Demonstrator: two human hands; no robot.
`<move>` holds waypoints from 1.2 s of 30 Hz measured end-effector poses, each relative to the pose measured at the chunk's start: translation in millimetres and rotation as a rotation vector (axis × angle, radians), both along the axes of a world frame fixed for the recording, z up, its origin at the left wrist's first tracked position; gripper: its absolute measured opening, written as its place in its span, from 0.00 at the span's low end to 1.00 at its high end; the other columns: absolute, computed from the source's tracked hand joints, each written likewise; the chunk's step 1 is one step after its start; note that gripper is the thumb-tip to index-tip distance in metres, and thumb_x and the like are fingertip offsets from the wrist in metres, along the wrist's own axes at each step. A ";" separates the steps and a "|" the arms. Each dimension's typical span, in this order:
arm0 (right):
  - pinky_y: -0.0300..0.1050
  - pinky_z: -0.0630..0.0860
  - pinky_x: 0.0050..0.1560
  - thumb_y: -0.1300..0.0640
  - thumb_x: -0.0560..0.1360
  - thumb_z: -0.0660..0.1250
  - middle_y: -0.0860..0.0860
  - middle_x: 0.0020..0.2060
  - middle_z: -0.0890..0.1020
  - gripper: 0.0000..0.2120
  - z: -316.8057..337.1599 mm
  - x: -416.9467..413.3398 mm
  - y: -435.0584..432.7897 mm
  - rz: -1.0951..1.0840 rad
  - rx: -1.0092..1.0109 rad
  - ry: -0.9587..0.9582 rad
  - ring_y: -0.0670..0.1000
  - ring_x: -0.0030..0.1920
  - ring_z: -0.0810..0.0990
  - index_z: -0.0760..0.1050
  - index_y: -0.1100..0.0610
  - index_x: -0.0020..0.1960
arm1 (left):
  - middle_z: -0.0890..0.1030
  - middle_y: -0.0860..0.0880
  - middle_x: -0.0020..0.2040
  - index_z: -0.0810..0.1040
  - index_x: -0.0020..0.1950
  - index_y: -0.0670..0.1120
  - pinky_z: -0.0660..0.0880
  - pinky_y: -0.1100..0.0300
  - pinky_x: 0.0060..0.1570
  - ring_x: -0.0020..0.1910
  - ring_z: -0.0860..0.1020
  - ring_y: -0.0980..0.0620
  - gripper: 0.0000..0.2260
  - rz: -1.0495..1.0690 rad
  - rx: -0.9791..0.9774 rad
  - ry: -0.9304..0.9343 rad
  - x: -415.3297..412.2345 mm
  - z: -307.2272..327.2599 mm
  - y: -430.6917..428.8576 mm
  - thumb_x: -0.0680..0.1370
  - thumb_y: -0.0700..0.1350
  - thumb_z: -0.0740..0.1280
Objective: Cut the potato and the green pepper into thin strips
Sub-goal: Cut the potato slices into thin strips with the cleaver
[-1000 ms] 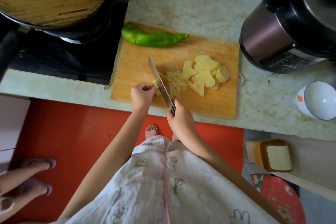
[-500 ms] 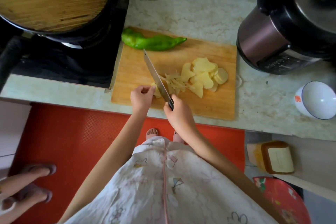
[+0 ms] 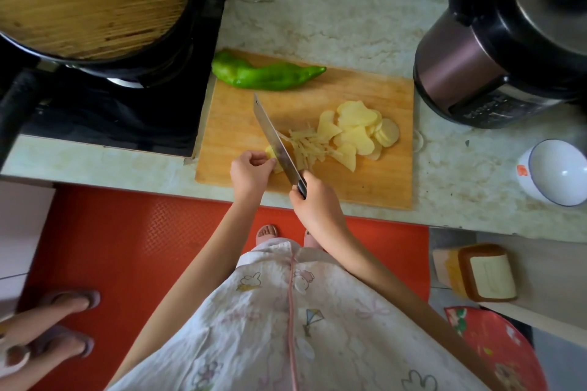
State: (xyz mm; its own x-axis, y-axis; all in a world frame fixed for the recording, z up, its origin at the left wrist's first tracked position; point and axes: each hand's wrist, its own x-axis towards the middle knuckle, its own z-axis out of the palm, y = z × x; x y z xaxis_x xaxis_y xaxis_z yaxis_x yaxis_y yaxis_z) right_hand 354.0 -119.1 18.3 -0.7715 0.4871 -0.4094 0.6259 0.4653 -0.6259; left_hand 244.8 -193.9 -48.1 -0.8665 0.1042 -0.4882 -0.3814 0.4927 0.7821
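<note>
The pale marbled tabletop (image 3: 349, 25) is carrying everything. At its left a black wok (image 3: 158, 70) is sitting on a dark stove (image 3: 127, 114) under a round wooden lid (image 3: 89, 0), and at the far right a dark pressure cooker (image 3: 508, 41) is standing. Between them a wooden cutting board (image 3: 365, 187) is lying flat near the front edge. A whole green pepper (image 3: 263, 76) is lying across the board's far left corner, its thick end reaching over the edge toward the stove, well apart from both hands. A white bowl (image 3: 559, 171) is sitting to the right of the board. The right hand (image 3: 317, 203) is gripping the dark handle of a kitchen knife (image 3: 273, 136), fingers curled tight round it, with the blade slanting away to the far left and its edge down on the potato. The left hand (image 3: 249, 173) is curling its fingers in and pinching a small potato stack (image 3: 270, 152) just left of the blade. Overlapping round potato slices (image 3: 359, 130) are lying toward the board's right side. Between them and the blade, thin potato strips (image 3: 306, 146) are lying in a loose heap.
</note>
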 end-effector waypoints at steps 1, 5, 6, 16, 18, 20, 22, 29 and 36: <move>0.37 0.60 0.27 0.60 0.78 0.59 0.48 0.29 0.68 0.07 0.6 -0.4 0.1 0.002 -0.002 -0.001 0.44 0.28 0.68 0.65 0.57 0.41 | 0.82 0.47 0.43 0.78 0.49 0.43 0.80 0.56 0.48 0.44 0.82 0.49 0.07 0.002 -0.002 -0.005 -0.1 -0.2 0.4 0.74 0.41 0.73; 0.38 0.61 0.27 0.60 0.78 0.59 0.48 0.29 0.68 0.07 -0.4 -1.0 -0.2 0.010 -0.019 -0.022 0.45 0.28 0.68 0.65 0.57 0.42 | 0.82 0.49 0.41 0.79 0.49 0.43 0.80 0.56 0.48 0.44 0.82 0.50 0.07 0.014 0.003 -0.041 -1.9 -0.5 0.6 0.73 0.41 0.74; 0.39 0.61 0.27 0.61 0.78 0.59 0.49 0.29 0.68 0.07 -2.1 -0.5 0.0 0.007 -0.025 -0.031 0.46 0.28 0.68 0.65 0.57 0.42 | 0.81 0.49 0.40 0.79 0.48 0.43 0.80 0.55 0.49 0.44 0.82 0.49 0.07 0.019 0.008 -0.057 -2.7 -0.3 0.7 0.73 0.41 0.74; 0.41 0.63 0.27 0.59 0.78 0.60 0.49 0.28 0.70 0.08 -4.3 2.0 -4.3 0.007 0.038 0.030 0.48 0.28 0.71 0.65 0.57 0.41 | 0.82 0.49 0.40 0.79 0.46 0.45 0.81 0.53 0.49 0.43 0.82 0.50 0.07 0.038 0.045 -0.089 -4.9 0.3 1.4 0.72 0.41 0.75; 0.42 0.64 0.28 0.60 0.77 0.60 0.50 0.29 0.71 0.07 -2.7 0.6 -4.8 0.023 0.051 0.033 0.50 0.29 0.72 0.66 0.58 0.41 | 0.81 0.49 0.39 0.78 0.46 0.45 0.81 0.53 0.49 0.43 0.82 0.49 0.07 0.047 0.040 -0.087 -5.2 -0.5 1.2 0.72 0.41 0.75; 0.43 0.64 0.28 0.60 0.77 0.60 0.50 0.29 0.71 0.07 -1.7 0.2 -4.4 0.022 0.049 0.025 0.50 0.30 0.73 0.66 0.58 0.41 | 0.81 0.49 0.40 0.79 0.46 0.44 0.81 0.53 0.49 0.43 0.82 0.49 0.07 0.047 0.038 -0.087 -3.7 -1.4 1.5 0.72 0.42 0.75; 0.41 0.62 0.27 0.60 0.77 0.60 0.49 0.29 0.70 0.07 -1.2 0.3 -3.8 0.028 0.043 0.021 0.48 0.29 0.71 0.65 0.58 0.41 | 0.81 0.49 0.40 0.78 0.46 0.44 0.80 0.53 0.49 0.43 0.82 0.49 0.07 0.046 0.035 -0.085 -2.8 -1.2 1.6 0.73 0.41 0.75; 0.40 0.62 0.26 0.60 0.78 0.58 0.50 0.29 0.69 0.06 1.1 -4.7 -1.6 0.044 0.025 -0.018 0.47 0.28 0.69 0.65 0.58 0.43 | 0.81 0.50 0.39 0.79 0.47 0.44 0.80 0.56 0.48 0.42 0.81 0.51 0.07 0.048 0.036 -0.083 -3.0 -1.3 2.1 0.73 0.41 0.75; 0.38 0.63 0.26 0.60 0.78 0.59 0.49 0.30 0.70 0.04 -0.9 -7.5 -0.6 0.051 0.028 -0.044 0.45 0.29 0.69 0.66 0.58 0.45 | 0.81 0.51 0.38 0.79 0.47 0.44 0.80 0.57 0.47 0.41 0.81 0.52 0.07 0.034 0.030 -0.065 -3.7 -3.1 1.1 0.73 0.42 0.75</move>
State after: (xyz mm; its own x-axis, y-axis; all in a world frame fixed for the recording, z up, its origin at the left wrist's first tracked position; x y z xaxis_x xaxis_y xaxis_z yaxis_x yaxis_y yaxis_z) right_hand 346.5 -119.7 17.3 -0.7772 0.4591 -0.4304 0.6276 0.5146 -0.5843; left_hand 241.0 -192.8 -51.2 -0.8366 0.0903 -0.5403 -0.4478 0.4552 0.7696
